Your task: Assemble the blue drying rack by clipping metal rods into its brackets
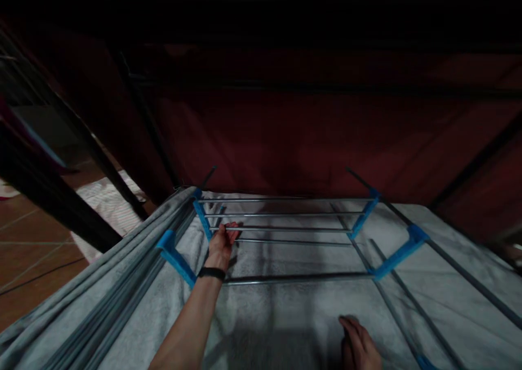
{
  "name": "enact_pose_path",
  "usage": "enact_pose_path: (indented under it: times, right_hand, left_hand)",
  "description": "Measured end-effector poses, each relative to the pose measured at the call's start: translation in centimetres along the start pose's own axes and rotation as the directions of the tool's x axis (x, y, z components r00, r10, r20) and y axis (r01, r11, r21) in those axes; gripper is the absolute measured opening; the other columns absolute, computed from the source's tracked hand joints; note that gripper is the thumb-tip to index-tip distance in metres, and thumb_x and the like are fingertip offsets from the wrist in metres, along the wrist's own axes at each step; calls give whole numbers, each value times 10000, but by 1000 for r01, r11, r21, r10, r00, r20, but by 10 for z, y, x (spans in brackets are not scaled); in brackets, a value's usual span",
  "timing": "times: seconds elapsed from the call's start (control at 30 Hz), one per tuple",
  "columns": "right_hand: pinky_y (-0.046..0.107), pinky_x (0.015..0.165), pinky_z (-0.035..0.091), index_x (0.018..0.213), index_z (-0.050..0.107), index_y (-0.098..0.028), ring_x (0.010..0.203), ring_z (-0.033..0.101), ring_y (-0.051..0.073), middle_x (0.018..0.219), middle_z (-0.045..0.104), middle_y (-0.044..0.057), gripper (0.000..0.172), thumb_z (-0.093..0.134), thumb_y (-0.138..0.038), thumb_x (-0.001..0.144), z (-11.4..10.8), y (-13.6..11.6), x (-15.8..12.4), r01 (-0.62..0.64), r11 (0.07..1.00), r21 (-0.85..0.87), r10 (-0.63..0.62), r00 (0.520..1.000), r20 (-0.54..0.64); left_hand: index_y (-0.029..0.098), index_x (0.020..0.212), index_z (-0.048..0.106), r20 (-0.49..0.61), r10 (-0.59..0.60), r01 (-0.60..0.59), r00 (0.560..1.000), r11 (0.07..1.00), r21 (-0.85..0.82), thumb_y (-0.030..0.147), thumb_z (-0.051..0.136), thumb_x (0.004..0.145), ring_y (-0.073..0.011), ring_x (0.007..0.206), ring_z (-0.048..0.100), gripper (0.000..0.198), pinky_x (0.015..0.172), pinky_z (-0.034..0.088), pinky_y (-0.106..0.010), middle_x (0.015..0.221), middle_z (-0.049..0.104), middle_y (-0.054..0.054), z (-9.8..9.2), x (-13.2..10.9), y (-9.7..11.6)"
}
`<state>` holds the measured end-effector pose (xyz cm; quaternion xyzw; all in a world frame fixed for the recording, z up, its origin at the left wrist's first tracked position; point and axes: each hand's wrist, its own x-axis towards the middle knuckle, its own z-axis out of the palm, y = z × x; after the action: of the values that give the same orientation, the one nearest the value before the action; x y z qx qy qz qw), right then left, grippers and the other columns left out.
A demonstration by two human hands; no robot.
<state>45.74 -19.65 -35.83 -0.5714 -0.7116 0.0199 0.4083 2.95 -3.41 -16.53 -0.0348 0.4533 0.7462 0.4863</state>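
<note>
A partly assembled rack of thin grey metal rods (281, 230) and blue plastic brackets (393, 256) lies on a grey cloth (281, 310). My left hand (222, 243), with a black band at the wrist, reaches in at the rack's left end. Its fingers are closed around rod ends beside the left blue bracket (203, 218); the exact grip is partly hidden. Lower right, my right hand (361, 345) hovers over the cloth, fingers loosely bent and apart, holding nothing. The bottom picture edge cuts it off.
A bundle of loose grey rods (134, 299) runs along the left side of the cloth. More long tubes (420, 315) lie to the right. Dark red fabric (261, 142) hangs behind dark frame bars. At left, a striped cloth (108, 204) lies on the tiled floor (32, 234).
</note>
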Motion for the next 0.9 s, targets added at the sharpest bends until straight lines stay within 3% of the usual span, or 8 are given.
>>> enact_pose_path:
  times: [0.1,0.2,0.27,0.33,0.47,0.6,0.77,0.9]
  right_hand:
    - [387,931,597,1176,717,-246,1115,703,236,1204,729,83,367,449,-320,935,-19,-25,13,-129,991,47,130,991,-12]
    - [459,1079,506,1337,624,-236,1275,607,253,1349,651,106,442,414,-297,953,-33,-49,47,-259,960,105,259,966,16]
    - [476,1119,459,1380,587,-235,1303,576,257,1356,633,113,475,414,-288,941,-36,-55,81,-272,946,177,277,961,-7]
    - [492,1139,427,1378,582,-225,1312,554,264,1360,617,123,496,433,-280,908,-33,-49,118,-269,936,225,286,957,-44]
    - [485,1110,443,1401,544,-161,1244,573,270,1356,586,160,580,455,-280,840,-14,-12,185,-363,887,286,413,900,-137]
    - [467,1146,399,1407,519,-137,1312,524,285,1423,542,183,648,479,-296,780,5,28,228,-497,811,309,557,818,-144]
    - [486,1105,421,1379,546,-142,1245,571,286,1324,619,167,666,469,-303,738,20,57,257,-580,741,339,639,764,-90]
    - [431,1047,457,1301,607,-162,1112,623,267,1203,686,132,621,460,-313,717,28,64,270,-561,759,330,610,790,-60]
  left_hand:
    - [170,777,508,-54,10,-6,998,998,61,145,478,1014,-115,571,641,240,597,581,-234,672,620,6,-8,-6,-7]
    - [173,802,513,-74,196,-179,978,965,192,108,572,916,-100,574,604,145,584,547,-214,687,588,38,-17,-19,-29]
    - [176,865,562,64,352,-354,934,884,305,111,636,837,-102,613,606,102,603,539,-218,740,594,48,-16,-33,-51]
    - [183,928,615,332,388,-504,860,747,433,151,656,816,-130,692,634,124,650,550,-251,805,630,26,-5,-48,-75]
    - [190,996,690,782,185,-785,595,341,517,151,579,875,-194,906,671,169,843,566,-340,988,690,-62,44,-72,-124]
    - [187,1136,677,923,-26,-922,385,44,385,83,509,906,-210,1058,662,303,997,537,-356,1136,673,-97,100,-82,-168]
    - [141,1231,637,912,-299,-949,280,-229,216,77,476,936,-222,1152,630,342,1072,485,-352,1243,663,-132,151,-83,-220]
    - [118,1291,597,858,-446,-950,253,-280,135,100,461,955,-225,1209,619,363,1104,456,-350,1268,669,-145,175,-81,-255]
